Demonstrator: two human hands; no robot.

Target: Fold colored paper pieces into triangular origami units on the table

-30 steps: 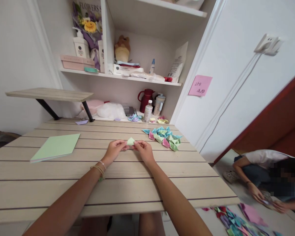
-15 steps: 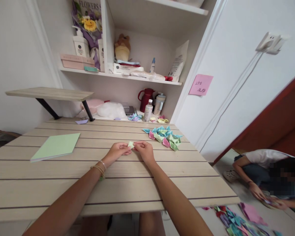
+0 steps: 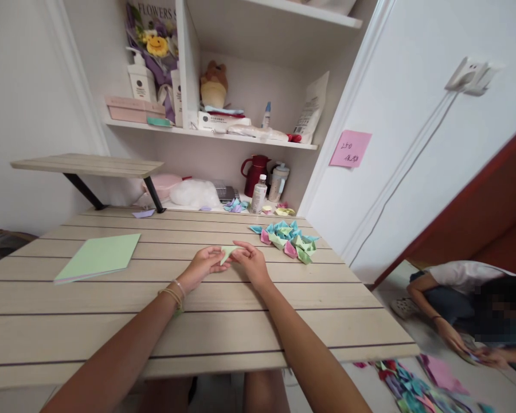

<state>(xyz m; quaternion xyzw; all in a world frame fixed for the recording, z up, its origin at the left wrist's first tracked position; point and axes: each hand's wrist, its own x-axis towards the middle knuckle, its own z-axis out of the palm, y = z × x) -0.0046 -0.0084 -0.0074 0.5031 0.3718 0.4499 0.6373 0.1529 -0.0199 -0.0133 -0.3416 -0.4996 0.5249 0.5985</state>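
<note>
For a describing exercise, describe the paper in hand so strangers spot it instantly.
Find the striped wooden table, then the left hand and right hand above it. Between them is the small green paper, held, unlike the larger green sheets or colourful folded papers.

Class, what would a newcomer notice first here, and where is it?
Most likely the left hand and right hand, with a small green paper between them over the table. Next comes the bright cluster of folded papers to their right, then the pink note on the wall.
</note>
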